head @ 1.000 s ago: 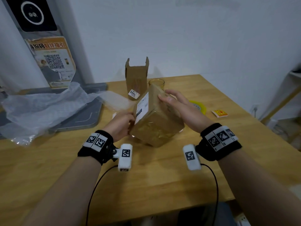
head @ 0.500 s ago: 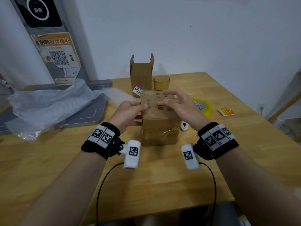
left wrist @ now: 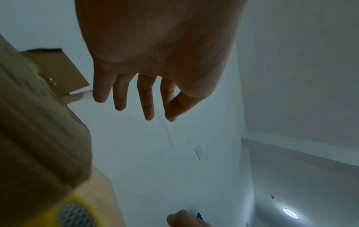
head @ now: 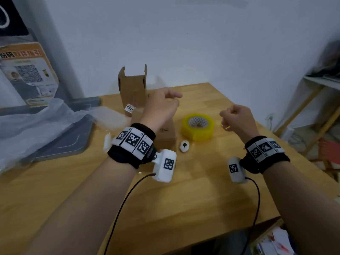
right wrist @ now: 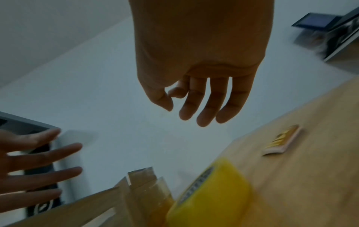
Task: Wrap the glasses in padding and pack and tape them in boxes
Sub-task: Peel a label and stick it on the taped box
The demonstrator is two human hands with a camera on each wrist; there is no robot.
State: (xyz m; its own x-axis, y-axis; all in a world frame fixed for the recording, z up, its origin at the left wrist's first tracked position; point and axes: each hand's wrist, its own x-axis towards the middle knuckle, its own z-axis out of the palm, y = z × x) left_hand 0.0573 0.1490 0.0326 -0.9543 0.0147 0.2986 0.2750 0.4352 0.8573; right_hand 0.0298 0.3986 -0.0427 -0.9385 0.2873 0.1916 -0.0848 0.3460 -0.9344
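Both hands hover above the wooden desk point(head: 184, 199) holding nothing. The left hand point(head: 159, 109) has loosely spread fingers point(left wrist: 147, 99) over the closed brown cardboard box point(head: 166, 133); the right hand point(head: 239, 119), fingers point(right wrist: 204, 104) relaxed and slightly curled, is just right of the yellow tape roll point(head: 198, 127). An open cardboard box point(head: 133, 87) stands behind.

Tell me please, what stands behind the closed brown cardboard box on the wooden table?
Behind the closed brown cardboard box stands an open brown cardboard box with raised flaps. The left hand covers the area beside it, so the head view shows nothing more there.
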